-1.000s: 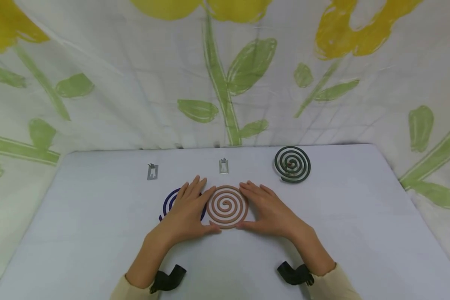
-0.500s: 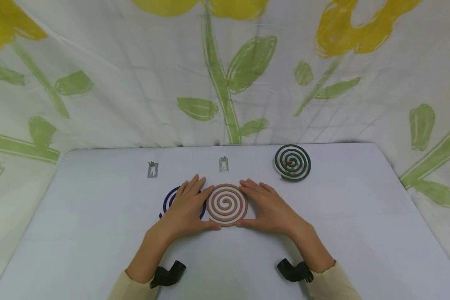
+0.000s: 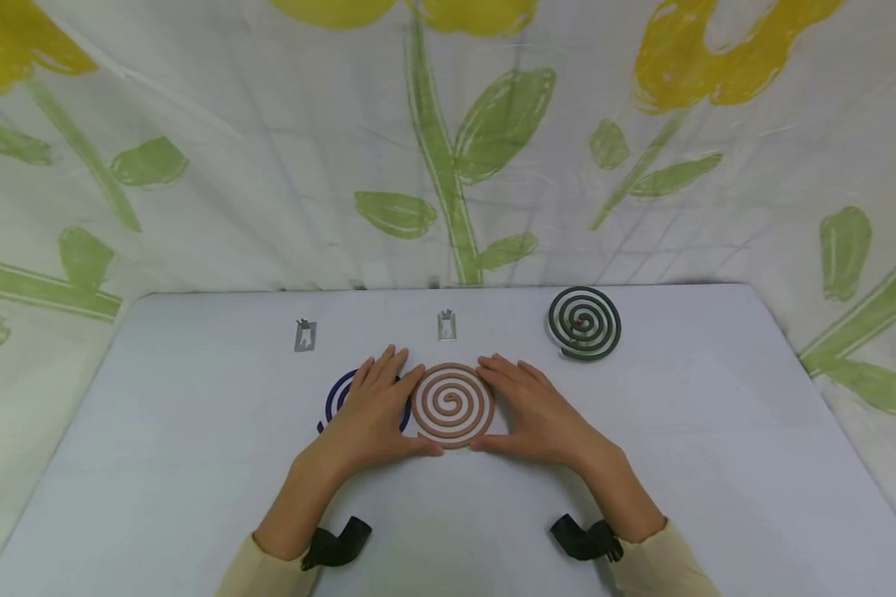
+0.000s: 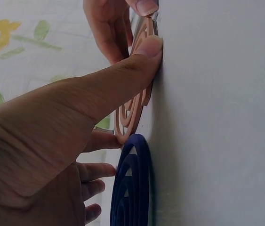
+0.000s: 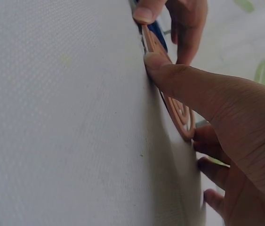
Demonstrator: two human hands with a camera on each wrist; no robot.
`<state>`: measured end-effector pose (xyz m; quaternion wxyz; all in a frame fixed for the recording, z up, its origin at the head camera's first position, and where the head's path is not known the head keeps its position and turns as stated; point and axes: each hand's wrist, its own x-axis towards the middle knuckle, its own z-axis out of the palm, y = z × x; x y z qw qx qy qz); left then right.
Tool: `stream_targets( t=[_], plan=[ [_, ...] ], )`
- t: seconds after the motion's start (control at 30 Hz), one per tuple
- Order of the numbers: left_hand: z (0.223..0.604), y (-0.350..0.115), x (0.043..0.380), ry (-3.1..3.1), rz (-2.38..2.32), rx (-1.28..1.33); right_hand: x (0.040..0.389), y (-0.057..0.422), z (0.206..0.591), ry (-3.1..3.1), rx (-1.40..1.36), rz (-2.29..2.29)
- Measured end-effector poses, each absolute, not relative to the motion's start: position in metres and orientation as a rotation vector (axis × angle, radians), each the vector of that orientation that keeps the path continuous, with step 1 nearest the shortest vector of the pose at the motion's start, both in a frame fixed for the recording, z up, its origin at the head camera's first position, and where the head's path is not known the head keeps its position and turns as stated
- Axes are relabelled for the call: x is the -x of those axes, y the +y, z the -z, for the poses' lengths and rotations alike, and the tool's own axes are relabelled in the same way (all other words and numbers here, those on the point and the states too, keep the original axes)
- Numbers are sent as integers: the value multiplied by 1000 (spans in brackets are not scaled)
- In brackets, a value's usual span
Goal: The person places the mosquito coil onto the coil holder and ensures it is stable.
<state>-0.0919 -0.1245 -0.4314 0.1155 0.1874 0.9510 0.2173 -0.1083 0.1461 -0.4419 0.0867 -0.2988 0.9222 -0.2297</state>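
A reddish-brown mosquito coil (image 3: 451,400) lies at the middle of the white table, framed by both hands. My left hand (image 3: 369,424) holds its left side, thumb at the near rim and forefinger at the far rim. On the right side, my right hand (image 3: 543,424) grips it likewise, thumb tip close to the left thumb. In both wrist views the coil's edge (image 4: 127,129) shows between thumb and fingers. Partly hidden under the left hand is a dark blue mosquito coil (image 4: 144,174), right beside the brown one.
A dark green mosquito coil (image 3: 582,322) lies at the back right. Two small metal coil stands (image 3: 299,338) lie along the back, one at the left and one near the middle. A white curtain (image 3: 284,207) with painted flowers hangs behind the table's far edge.
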Motion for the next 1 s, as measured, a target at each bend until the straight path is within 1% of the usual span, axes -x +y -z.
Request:
stream_targets(
  t=[0.4, 0.7, 1.0],
  plan=[
    [429, -132, 92, 2810, -641, -589, 109, 145, 440, 2728, 869, 704],
    [428, -130, 95, 2791, -673, -570, 111, 145, 439, 2726, 877, 709],
    [433, -133, 96, 2787, -672, -578, 109, 143, 442, 2745, 881, 727]
  ],
)
